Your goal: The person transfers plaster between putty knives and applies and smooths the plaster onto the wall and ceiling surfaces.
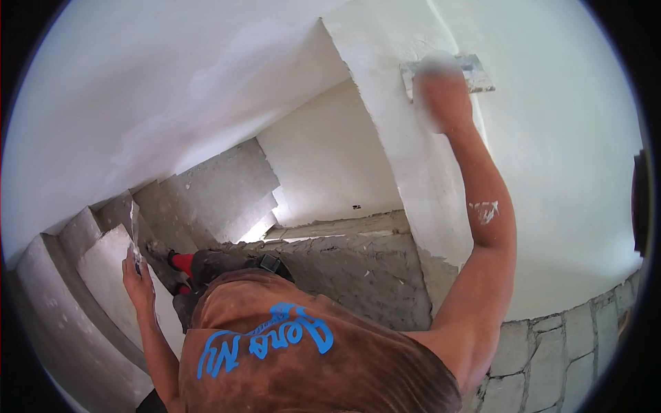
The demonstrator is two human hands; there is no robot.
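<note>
High on the white wall (551,158) at the right, my right hand (446,100) is closed around a plastering trowel (480,77). The trowel's wide blade lies against the wall beside its edge; a blur covers part of the hand. White plaster is smeared on my right forearm. Low at the left, my left hand (140,286) grips a thin tool with a pale blade (133,217), seen nearly edge-on. The blade points up and away from me. Its exact kind is hard to make out at this angle.
Grey concrete stairs (206,193) run down at the left, with my feet (175,258) on a step. A rough grey ledge (358,275) lies below the wall's edge. Bare block masonry (544,358) shows at lower right, and a dark object (641,203) at far right.
</note>
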